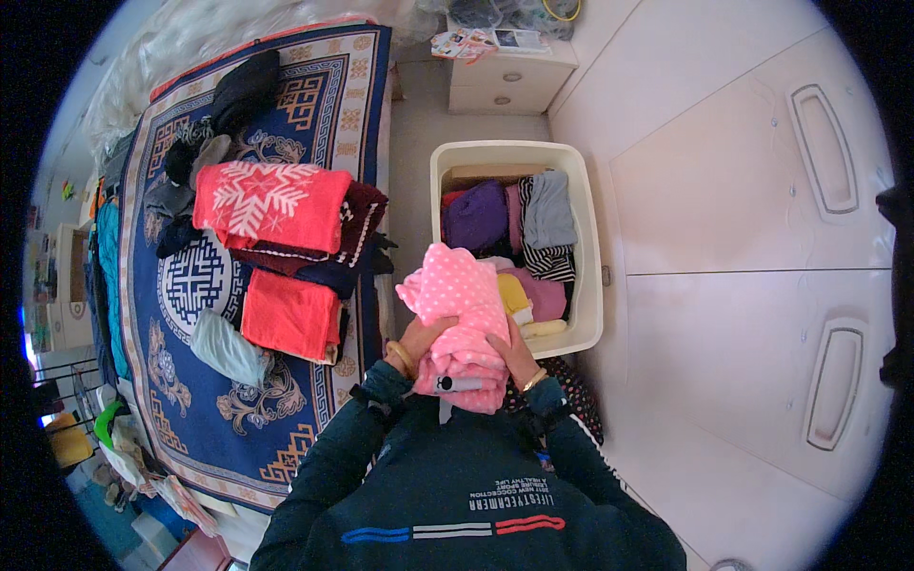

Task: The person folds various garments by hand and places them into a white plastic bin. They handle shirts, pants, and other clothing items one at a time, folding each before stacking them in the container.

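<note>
Between both hands, close to my chest, is a bundled pink fleece cloth with white dots [464, 300]. My left hand [425, 341] grips its left side, and my right hand [518, 357] holds its right side. Just beyond, a cream plastic bin [589, 243] contains a purple cloth [477, 215], a grey folded cloth [550, 208], a black-and-white striped cloth [548, 260] and yellow and pink pieces. The bundle overlaps the bin's near left corner. To the left lie a red folded cloth with a white snowflake pattern [275, 203] and a plain red folded cloth [291, 314].
A blue patterned rug [207, 421] covers the raised surface at left, with dark clothes [246, 89] and a pale cloth [227, 347] on it. White cabinet doors [735, 214] stand at right. A small drawer unit [503, 86] is beyond the bin; a dotted dark fabric [575, 392] lies near me.
</note>
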The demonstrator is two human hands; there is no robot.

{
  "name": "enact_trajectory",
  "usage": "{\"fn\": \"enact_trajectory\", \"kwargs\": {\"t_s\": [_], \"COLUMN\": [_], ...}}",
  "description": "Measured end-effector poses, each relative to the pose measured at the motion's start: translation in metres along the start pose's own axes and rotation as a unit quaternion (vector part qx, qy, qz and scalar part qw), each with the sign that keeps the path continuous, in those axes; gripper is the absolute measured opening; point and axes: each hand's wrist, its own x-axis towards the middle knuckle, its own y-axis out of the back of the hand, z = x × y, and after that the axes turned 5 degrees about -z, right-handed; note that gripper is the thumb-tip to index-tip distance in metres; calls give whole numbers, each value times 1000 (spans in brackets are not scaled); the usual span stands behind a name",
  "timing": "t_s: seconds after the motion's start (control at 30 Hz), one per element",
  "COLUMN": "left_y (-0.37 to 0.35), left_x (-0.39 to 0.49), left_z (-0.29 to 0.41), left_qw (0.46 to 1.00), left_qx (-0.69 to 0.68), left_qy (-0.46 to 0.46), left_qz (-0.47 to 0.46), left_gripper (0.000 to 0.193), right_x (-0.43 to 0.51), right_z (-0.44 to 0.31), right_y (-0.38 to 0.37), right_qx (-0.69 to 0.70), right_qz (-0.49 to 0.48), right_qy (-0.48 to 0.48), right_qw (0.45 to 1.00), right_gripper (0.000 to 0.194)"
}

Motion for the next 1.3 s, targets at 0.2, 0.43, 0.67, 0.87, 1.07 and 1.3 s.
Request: {"fn": "enact_trajectory", "kwargs": {"t_s": [0.2,0.43,0.67,0.87,1.07,1.3], "left_y": [-42,-61,-20,65,112,144], "left_x": [54,183,133,13,-59,-115], "left_z": [26,35,-93,-164,-144,-125], "left_qw": [992,932,825,958,978,879], "left_qx": [-16,339,553,279,-25,-161], "left_qy": [-38,19,-117,54,8,-107], "left_qz": [-116,125,8,26,205,435], "left_gripper": [58,83,50,33,34,32], "right_x": [10,120,164,96,90,127], "right_z": [-23,-8,158,208,130,23], "right_y": [49,141,159,37,-80,-204], "right_qx": [-38,-137,-417,-339,-371,-346], "right_qz": [86,160,74,-228,-359,-361], "right_qy": [120,89,-1,-114,-19,147], "right_qw": [988,973,906,906,856,854], "right_gripper": [84,82,54,39,36,29]}}
